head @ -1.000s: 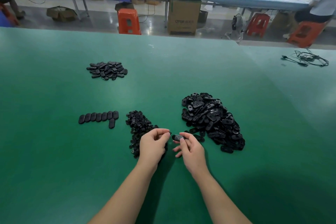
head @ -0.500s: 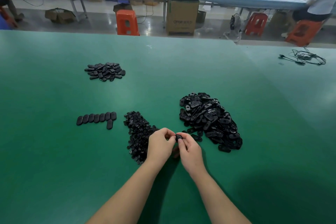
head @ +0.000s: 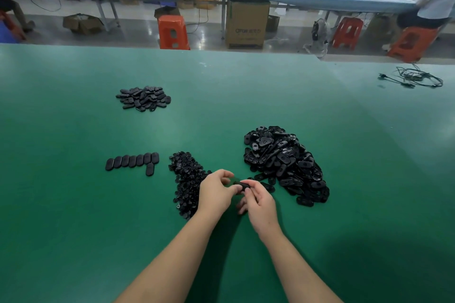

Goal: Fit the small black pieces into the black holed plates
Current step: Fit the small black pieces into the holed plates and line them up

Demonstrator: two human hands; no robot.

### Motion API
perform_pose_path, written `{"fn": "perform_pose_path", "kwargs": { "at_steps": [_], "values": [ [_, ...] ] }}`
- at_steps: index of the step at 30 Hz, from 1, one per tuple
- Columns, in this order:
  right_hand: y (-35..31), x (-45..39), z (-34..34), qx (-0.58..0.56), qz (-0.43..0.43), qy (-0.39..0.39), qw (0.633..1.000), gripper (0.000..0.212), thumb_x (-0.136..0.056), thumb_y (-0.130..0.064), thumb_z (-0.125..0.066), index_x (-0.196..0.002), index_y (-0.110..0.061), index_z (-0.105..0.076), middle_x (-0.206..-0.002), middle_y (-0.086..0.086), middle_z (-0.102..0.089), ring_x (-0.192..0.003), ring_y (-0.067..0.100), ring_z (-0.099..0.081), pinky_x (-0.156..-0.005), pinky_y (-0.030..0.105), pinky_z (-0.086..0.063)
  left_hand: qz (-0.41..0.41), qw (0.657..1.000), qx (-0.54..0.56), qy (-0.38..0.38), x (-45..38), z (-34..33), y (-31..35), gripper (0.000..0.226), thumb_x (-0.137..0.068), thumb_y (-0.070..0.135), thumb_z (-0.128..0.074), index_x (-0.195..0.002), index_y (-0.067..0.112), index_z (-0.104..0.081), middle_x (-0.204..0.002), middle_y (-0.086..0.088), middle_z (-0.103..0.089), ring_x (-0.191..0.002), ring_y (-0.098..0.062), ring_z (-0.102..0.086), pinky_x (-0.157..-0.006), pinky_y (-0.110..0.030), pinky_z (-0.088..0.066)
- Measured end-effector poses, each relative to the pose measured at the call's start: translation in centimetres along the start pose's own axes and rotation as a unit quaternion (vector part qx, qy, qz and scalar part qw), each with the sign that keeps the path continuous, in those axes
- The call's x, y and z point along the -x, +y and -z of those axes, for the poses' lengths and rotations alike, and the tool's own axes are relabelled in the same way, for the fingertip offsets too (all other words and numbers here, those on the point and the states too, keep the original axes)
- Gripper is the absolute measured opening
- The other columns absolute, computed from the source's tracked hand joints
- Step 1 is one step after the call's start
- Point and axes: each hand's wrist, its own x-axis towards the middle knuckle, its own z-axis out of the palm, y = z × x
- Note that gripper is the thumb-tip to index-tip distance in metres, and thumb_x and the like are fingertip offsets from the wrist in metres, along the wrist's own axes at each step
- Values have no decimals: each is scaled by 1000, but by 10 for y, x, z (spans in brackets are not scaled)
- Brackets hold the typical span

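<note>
Both hands [head: 240, 192] pinch plate [head: 242, 185] btwn two piles.

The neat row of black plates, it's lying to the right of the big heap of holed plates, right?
No. In the head view the row of black plates lies left of the big heap of holed plates, beyond the pile of small pieces.

Left hand [head: 214, 192] and right hand [head: 258, 203] fingertip-to-fingertip
</note>
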Motion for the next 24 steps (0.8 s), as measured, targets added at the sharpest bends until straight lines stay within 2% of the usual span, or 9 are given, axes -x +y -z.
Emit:
{"fn": "perform_pose_path", "kwargs": {
  "at_steps": [4, 6, 11, 24],
  "values": [
    [-1, 1, -1, -2, 11, 2, 1000, 22, -104, -11, -52, -102, -29, -66, -70, 2, -68, -56, 14, -59, -56, 31, -54, 8, 999, 29, -43, -4, 3, -5, 15, -76, 24, -86, -78, 19, -72, -69, 5, -72, -49, -4, -55, -55, -23, -47],
    [-1, 1, -1, -5, 11, 2, 1000, 20, -104, -11, -52, -101, -26, -66, -66, 1, -66, -56, 15, -58, -55, 29, -53, 15, 996, 65, -51, -4, 3, -9, 14, -76, 19, -86, -76, 17, -72, -64, 4, -71, -42, -4, -52, -48, -22, -44],
    [-2, 1, 0, 4, 3, 4, 1000, 16, -105, -10, -51, -100, -19, -64, -62, -2, -63, -54, 12, -56, -53, 26, -50, 20, 994, 86, -59, -1, -1, -10, 9, -81, 15, -81, -78, 17, -73, -64, 4, -70, -41, -8, -52, -46, -23, -44],
    [-4, 2, -1, 37, 5, 12, 999, 19, -105, -12, -49, -99, -23, -63, -62, -4, -64, -52, 9, -56, -53, 28, -51, 9, 997, 56, -51, 3, -3, -9, 8, -83, 21, -76, -78, 19, -71, -65, 5, -71, -43, -8, -56, -47, -23, -45]
  ]
}}
